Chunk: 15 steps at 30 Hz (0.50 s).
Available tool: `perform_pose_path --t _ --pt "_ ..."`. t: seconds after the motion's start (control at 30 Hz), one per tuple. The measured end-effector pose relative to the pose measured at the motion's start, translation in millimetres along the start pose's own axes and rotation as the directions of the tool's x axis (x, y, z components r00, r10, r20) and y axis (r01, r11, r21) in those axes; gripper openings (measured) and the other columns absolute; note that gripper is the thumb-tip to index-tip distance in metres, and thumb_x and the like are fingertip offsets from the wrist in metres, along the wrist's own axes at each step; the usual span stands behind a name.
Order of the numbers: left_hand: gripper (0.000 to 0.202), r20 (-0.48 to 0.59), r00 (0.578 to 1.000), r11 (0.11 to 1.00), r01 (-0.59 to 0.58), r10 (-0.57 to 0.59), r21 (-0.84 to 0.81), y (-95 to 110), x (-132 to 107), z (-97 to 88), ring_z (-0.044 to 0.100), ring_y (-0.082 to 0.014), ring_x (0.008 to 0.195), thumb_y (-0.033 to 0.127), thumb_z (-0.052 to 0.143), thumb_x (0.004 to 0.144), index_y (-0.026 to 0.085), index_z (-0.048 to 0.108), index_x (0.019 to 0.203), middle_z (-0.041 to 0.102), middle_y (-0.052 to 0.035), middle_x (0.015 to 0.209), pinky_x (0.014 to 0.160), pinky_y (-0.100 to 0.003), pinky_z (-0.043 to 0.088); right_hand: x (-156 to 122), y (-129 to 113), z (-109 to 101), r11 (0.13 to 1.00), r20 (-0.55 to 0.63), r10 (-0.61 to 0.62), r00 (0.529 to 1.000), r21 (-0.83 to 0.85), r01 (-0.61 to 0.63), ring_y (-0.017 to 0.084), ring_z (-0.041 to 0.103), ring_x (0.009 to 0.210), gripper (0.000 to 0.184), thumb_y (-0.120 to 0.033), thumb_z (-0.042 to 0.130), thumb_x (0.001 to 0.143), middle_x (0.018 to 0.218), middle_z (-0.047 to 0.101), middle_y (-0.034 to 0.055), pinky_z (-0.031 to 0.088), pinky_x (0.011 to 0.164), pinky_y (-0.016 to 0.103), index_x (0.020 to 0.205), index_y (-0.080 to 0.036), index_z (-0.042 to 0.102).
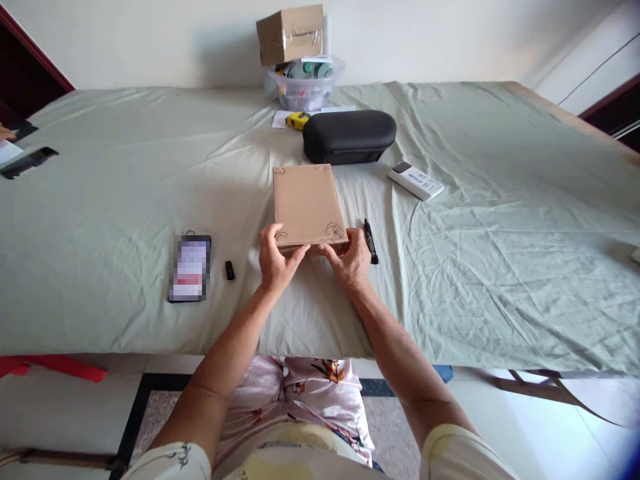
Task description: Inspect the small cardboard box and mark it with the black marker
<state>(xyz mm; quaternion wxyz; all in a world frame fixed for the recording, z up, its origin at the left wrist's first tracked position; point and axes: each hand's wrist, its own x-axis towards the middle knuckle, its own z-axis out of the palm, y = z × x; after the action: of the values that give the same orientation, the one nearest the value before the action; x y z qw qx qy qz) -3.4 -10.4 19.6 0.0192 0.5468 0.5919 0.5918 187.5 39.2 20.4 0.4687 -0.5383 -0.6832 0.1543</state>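
Note:
In front of me on the cloth lies a flat brown cardboard box (307,203) with black drawings at its corners, the fullest one at the near right. My left hand (277,260) grips its near left corner, thumb along the front edge. At the near right corner my right hand (353,259) holds it the same way, fingers round the side. A black marker (371,241) lies just right of my right hand. Its likely cap, a small black piece (229,270), rests left of my left hand.
A phone (190,269) lies on the left of the cloth-covered table (490,280). Behind the box are a black case (350,135), a yellow tape measure (297,121), a white device (416,181) and a plastic basket (303,95) bearing a carton (291,35). Another person's hand (6,133) shows far left.

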Motion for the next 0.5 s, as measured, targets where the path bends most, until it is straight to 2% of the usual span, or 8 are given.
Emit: perform_pose_path --t 0.13,0.23,0.5 --pt "0.079 -0.051 0.999 0.999 0.014 -0.012 0.04 5.3 -2.1 0.9 0.072 -0.0281 0.119 0.081 0.077 0.086 0.023 0.053 0.135 0.069 -0.0128 0.128 0.105 -0.042 0.059 -4.6 -0.1 3.5 0.997 -0.034 -0.043 0.999 -0.063 0.04 0.016 0.057 0.063 0.073 -0.096 0.069 0.077 0.076 0.063 -0.0021 0.045 0.06 0.031 0.103 -0.028 0.058" --pt "0.08 -0.044 0.998 0.999 0.038 -0.037 0.026 6.2 -1.7 -0.1 0.072 -0.0282 0.118 0.08 0.08 0.083 0.024 0.055 0.134 0.069 -0.0123 0.127 0.104 -0.042 0.059 -4.3 -2.2 2.2 0.995 -0.042 -0.066 0.997 -0.072 0.063 0.016 0.055 0.062 0.073 -0.098 0.064 0.079 0.075 0.062 -0.002 0.043 0.059 0.032 0.101 -0.029 0.056" --pt "0.078 -0.036 0.996 0.997 0.075 -0.075 -0.004 0.3 2.1 -3.5 0.069 -0.0295 0.123 0.077 0.08 0.085 0.023 0.055 0.135 0.068 -0.013 0.131 0.11 -0.043 0.056 1.7 -3.2 -2.0 0.995 0.037 -0.048 0.998 0.092 0.044 0.017 0.058 0.068 0.07 -0.096 0.053 0.088 0.082 0.064 0.0013 0.051 0.068 0.034 0.1 -0.027 0.063"
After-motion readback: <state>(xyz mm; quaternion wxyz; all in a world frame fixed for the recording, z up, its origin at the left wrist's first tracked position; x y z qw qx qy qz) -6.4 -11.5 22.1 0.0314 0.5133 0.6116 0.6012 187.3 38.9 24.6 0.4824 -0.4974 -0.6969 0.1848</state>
